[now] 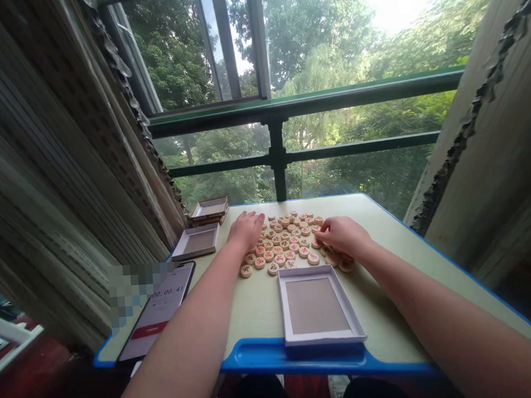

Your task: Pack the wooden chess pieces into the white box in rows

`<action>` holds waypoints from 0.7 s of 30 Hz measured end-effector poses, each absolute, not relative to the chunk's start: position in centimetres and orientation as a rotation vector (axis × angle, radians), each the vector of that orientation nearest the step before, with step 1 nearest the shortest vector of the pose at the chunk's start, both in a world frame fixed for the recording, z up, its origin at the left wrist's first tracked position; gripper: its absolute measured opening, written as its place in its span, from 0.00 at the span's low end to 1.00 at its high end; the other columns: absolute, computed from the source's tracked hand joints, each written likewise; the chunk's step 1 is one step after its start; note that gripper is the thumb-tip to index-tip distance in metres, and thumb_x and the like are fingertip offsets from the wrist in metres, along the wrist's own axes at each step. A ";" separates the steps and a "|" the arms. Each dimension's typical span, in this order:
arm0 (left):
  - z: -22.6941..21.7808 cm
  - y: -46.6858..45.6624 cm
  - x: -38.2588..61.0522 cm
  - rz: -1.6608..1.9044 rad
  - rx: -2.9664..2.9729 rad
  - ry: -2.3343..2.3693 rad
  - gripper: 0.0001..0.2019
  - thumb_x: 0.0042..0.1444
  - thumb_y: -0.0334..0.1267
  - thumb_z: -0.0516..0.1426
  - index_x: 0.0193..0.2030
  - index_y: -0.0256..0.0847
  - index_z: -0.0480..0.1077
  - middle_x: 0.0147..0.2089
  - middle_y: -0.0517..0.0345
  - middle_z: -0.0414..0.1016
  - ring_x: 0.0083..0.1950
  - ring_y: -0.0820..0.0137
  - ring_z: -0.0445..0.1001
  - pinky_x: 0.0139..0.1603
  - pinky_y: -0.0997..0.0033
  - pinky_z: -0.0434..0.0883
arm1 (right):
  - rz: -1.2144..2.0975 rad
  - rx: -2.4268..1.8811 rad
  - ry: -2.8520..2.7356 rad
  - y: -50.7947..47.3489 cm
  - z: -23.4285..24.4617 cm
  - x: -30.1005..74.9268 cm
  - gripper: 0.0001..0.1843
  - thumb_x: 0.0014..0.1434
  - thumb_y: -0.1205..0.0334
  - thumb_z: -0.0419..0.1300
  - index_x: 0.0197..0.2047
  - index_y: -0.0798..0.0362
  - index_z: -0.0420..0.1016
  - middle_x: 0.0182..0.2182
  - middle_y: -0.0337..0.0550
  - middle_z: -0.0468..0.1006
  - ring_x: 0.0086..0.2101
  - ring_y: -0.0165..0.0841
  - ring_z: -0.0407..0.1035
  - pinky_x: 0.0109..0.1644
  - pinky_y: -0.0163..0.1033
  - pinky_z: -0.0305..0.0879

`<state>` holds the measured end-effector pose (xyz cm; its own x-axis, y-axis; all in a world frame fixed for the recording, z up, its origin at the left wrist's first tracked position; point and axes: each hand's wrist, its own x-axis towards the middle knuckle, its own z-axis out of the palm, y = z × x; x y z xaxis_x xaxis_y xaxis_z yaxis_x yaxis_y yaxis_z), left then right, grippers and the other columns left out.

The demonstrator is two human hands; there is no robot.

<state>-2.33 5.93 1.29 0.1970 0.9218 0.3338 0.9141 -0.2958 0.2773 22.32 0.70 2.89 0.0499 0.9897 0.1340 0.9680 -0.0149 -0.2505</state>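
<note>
Leafy trees [322,31] stand past the pale counter [255,309], where round wooden pieces [285,245] lie bunched at eleven o'clock from the low box [317,307]. At their ten o'clock, the left hand [246,229] has loose, stretched-out fingers; at three o'clock, the right hand [343,233] has fingertips close together, maybe pinching one, I can't tell. Soft, low fingers should work best, so none tip over.

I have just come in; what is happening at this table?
Someone reaches to round, marked pieces spread on the table. The left hand is at their left side; the right hand is at their right, its grip unclear. A shallow box lies nearer the camera, and a phone lies on the left.
</note>
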 end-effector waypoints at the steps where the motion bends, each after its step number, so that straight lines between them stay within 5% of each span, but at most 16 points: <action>1: 1.2 6.4 -2.5 0.732 2.376 1.852 0.28 0.63 0.50 0.36 0.54 0.37 0.68 0.60 0.47 0.66 0.65 0.60 0.57 0.62 0.61 0.57 | 0.125 -2.066 -1.980 0.7 2.9 22.3 0.13 0.49 0.53 0.58 0.30 0.51 0.79 0.30 0.47 0.80 0.31 0.37 0.72 0.26 0.34 0.57; 12: 1.5 7.1 -1.3 0.853 2.270 1.539 0.25 0.63 0.44 0.38 0.49 0.40 0.73 0.55 0.54 0.72 0.62 0.65 0.62 0.59 0.66 0.63 | 0.141 -1.996 -1.943 0.6 2.7 22.2 0.11 0.49 0.59 0.57 0.34 0.52 0.78 0.32 0.46 0.80 0.34 0.36 0.71 0.31 0.35 0.59; 21: 1.8 5.1 -0.6 1.354 2.413 1.490 0.22 0.61 0.40 0.42 0.29 0.40 0.77 0.41 0.55 0.79 0.51 0.65 0.70 0.58 0.63 0.64 | 0.065 -1.815 -1.918 1.2 2.0 22.4 0.05 0.52 0.64 0.59 0.34 0.54 0.73 0.34 0.45 0.78 0.35 0.33 0.69 0.36 0.33 0.60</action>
